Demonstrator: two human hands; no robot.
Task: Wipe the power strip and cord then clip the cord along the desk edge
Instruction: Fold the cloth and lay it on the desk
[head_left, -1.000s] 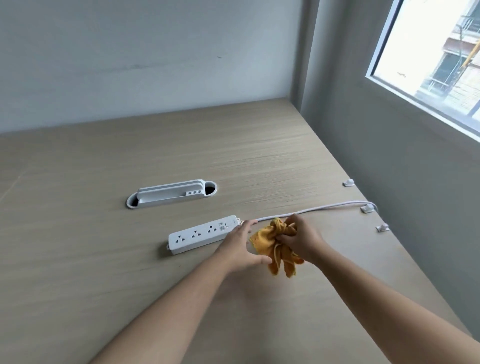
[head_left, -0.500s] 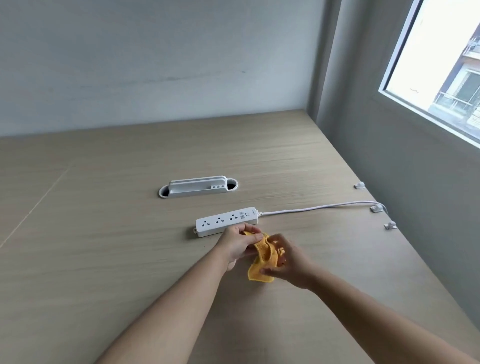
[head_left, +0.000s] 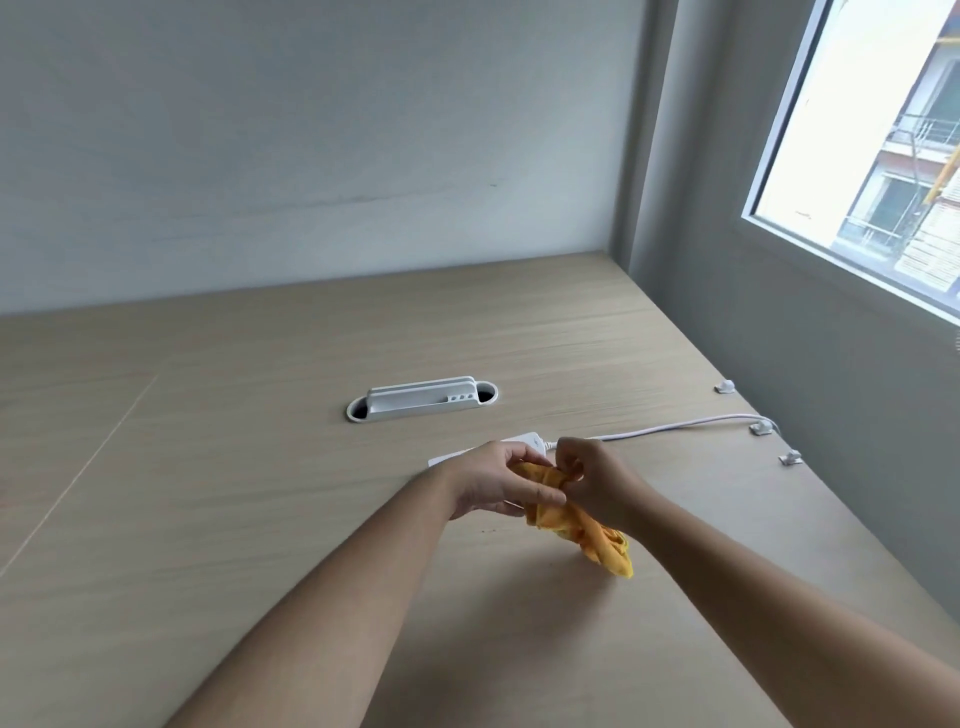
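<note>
Both the left hand (head_left: 493, 480) and right hand (head_left: 597, 480) pinch a bunched yellow cloth (head_left: 576, 525) at frame centre. Fold it into a flat pad before wiping the white power strip (head_left: 530, 440) just behind, then along the cord (head_left: 670, 427) toward the right.

Most of the white plastic power strip (head_left: 530, 441) is hidden behind the left hand (head_left: 493, 483) and right hand (head_left: 597, 480); only its 3 o'clock end and a sliver at 9 o'clock are seen. The upper part of the crumpled yellow cloth (head_left: 576, 525) is covered by fingers. The thin white cord (head_left: 675, 427) is lost past the desk edge at 3 o'clock. The small white cable clips (head_left: 761, 429) are too small for detail.
</note>
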